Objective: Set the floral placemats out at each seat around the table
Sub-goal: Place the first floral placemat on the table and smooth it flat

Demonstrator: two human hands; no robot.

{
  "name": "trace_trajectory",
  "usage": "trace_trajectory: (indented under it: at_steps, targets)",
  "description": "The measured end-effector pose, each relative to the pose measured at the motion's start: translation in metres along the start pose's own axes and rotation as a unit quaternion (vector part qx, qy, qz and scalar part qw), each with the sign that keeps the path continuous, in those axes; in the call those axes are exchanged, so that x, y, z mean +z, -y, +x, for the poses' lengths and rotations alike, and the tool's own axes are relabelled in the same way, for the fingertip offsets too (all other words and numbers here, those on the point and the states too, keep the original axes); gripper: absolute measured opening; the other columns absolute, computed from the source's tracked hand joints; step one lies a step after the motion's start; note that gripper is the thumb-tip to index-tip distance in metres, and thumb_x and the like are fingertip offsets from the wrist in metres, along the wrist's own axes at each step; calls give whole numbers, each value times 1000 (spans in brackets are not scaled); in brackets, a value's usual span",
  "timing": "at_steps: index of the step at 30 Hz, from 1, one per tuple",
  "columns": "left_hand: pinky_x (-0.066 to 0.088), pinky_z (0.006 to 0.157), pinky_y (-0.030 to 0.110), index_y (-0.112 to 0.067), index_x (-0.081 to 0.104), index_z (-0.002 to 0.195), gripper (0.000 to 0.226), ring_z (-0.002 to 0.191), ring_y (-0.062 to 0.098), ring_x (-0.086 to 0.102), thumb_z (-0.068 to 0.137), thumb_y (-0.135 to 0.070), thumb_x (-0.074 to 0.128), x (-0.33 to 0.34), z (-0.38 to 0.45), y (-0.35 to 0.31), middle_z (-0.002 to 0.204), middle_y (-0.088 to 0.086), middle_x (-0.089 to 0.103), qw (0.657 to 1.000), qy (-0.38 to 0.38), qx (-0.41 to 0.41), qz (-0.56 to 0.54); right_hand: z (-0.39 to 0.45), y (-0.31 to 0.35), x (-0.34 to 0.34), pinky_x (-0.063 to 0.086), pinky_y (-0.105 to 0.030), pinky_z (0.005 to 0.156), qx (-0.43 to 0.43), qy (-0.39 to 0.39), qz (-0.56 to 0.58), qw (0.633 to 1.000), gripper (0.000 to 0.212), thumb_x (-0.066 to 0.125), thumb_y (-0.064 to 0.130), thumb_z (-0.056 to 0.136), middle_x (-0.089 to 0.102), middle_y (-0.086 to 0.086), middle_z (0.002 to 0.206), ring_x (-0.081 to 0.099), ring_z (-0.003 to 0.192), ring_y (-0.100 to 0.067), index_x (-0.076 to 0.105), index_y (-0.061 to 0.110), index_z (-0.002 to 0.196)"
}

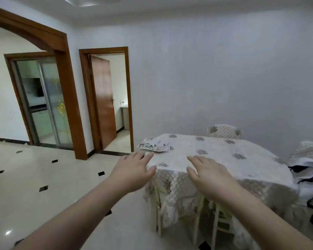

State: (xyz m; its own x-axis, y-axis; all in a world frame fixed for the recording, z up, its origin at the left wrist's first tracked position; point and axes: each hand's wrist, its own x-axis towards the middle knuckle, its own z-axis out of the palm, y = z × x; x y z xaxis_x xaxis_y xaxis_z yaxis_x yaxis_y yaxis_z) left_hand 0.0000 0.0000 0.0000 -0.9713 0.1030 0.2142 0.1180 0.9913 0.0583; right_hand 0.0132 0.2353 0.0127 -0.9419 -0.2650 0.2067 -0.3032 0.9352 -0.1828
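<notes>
Both my arms reach forward from the lower frame. My left hand (134, 171) is at centre, fingers straight and slightly spread, holding nothing, its tips near the table (215, 156) corner. My right hand (209, 175) is just right of centre, fingers likewise extended and spread, over the tablecloth edge; contact cannot be told. Beyond the left fingertips, the floral placemats (154, 144) lie stacked on the table's far left corner. A covered chair (224, 131) stands behind the table at centre right.
</notes>
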Motion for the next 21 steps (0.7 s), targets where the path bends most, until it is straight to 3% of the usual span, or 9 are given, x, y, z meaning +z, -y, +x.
trace_trajectory:
  at_steps: [9, 21]
  targets:
    - [21, 119, 41, -37, 18, 156, 60, 149, 16, 22, 101, -58, 24, 9, 52, 125, 162, -5, 29, 999, -5, -30, 10, 118, 84, 53, 22, -36, 114, -59, 29, -24, 998, 52, 26, 45, 104, 27, 4, 160, 25, 145, -17, 25, 29, 153]
    - [16, 121, 44, -39, 9, 157, 63, 152, 20, 15, 100, -63, 20, 10, 126, 277, 165, -6, 19, 998, 17, -63, 12, 259, 201, 100, 22, -36, 114, -114, 8, -40, 993, 52, 25, 45, 103, 30, 4, 158, 27, 144, -18, 26, 29, 153]
